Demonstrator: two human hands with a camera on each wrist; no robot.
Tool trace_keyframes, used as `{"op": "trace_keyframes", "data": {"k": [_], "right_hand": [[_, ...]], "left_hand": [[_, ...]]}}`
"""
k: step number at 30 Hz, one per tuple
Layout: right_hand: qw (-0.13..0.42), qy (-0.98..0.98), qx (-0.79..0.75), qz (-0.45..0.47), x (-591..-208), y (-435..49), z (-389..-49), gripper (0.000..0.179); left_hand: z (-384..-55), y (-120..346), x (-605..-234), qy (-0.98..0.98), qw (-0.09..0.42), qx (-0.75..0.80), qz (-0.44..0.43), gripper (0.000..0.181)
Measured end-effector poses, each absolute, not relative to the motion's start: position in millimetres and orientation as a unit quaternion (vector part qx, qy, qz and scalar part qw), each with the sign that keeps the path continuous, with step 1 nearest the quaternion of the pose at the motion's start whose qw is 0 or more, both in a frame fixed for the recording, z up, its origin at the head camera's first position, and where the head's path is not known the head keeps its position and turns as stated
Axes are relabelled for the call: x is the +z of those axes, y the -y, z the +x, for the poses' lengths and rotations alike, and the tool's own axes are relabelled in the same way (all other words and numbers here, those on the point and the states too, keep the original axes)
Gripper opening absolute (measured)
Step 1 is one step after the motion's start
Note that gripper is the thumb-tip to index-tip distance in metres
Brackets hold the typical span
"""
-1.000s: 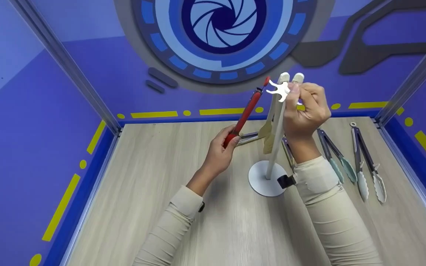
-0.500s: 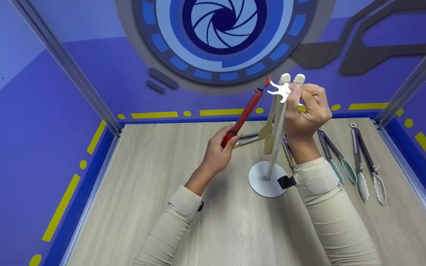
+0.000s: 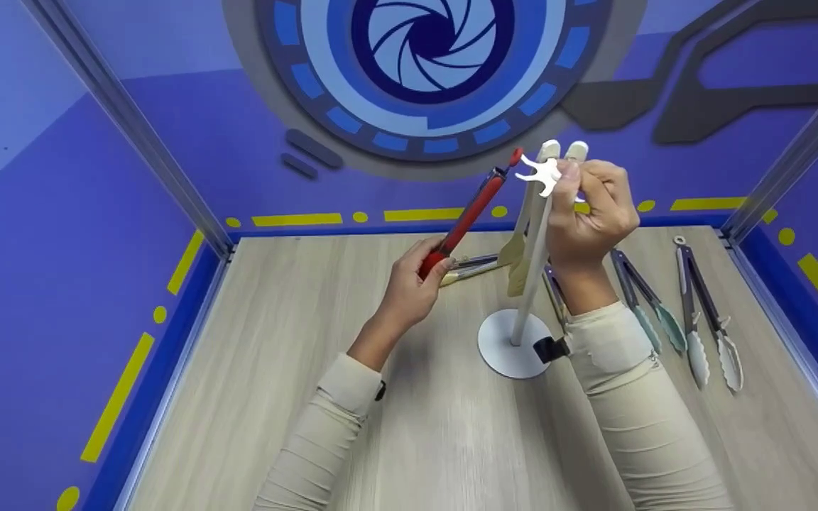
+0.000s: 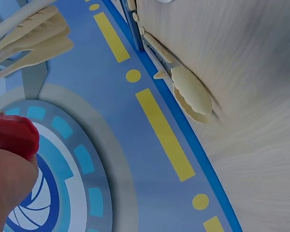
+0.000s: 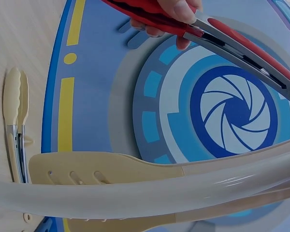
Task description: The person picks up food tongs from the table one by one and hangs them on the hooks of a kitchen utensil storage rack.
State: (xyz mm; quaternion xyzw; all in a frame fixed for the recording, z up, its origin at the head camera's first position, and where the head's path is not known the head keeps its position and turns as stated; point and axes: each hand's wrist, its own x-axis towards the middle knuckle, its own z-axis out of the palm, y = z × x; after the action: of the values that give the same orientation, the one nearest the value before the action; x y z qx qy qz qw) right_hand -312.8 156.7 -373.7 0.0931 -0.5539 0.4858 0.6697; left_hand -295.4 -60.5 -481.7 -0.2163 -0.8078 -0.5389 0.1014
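Observation:
My left hand (image 3: 409, 287) grips a pair of red tongs (image 3: 476, 213) by their lower, red-tipped end, their handles slanting up to the right. The red hanging loop at their top is right at an arm of the white star-shaped hook rack (image 3: 541, 175). With thumb and fingers my right hand (image 3: 590, 206) pinches this rack, which tops a utensil stand's pole (image 3: 533, 277). Beige spatulas hang from the rack; in the right wrist view a slotted spatula (image 5: 87, 169) shows behind the pole. In that view my left fingers wrap the tongs' red head.
The stand's round white base (image 3: 505, 362) rests on the wood-grain table. Beige-tipped tongs (image 4: 192, 92) lie behind it by the back wall. To the right lie teal-tipped tongs (image 3: 670, 326) and white-tipped tongs (image 3: 728, 362). Another pair (image 3: 554, 294) is partly hidden by my right forearm.
My left hand has shifted slightly left with the lower end of the red tongs, tilting them more. Their loop stays by the rack's arm. My right hand has hardly moved.

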Motion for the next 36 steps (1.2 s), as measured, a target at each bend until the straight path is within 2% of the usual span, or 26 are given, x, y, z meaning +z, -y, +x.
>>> {"op": "trace_keyframes", "data": {"k": [10,33,36], "right_hand": [[0.672,0.553,0.484,0.091,-373.2,-156.4,-311.1,0.016],[0.666,0.56,0.485,0.085,-371.8,-156.3,-310.7,0.018],[0.668,0.56,0.483,0.084,-373.1,-157.6,-313.1,0.018]], "left_hand": [[-297.7,66.2,-476.1,0.811,0.101,-0.532,-0.224,0.035],[-287.2,30.4,-495.8,0.77,-0.01,-0.595,-0.23,0.034],[-286.9,23.8,-498.8,0.763,-0.012,-0.601,-0.236,0.034]]}}
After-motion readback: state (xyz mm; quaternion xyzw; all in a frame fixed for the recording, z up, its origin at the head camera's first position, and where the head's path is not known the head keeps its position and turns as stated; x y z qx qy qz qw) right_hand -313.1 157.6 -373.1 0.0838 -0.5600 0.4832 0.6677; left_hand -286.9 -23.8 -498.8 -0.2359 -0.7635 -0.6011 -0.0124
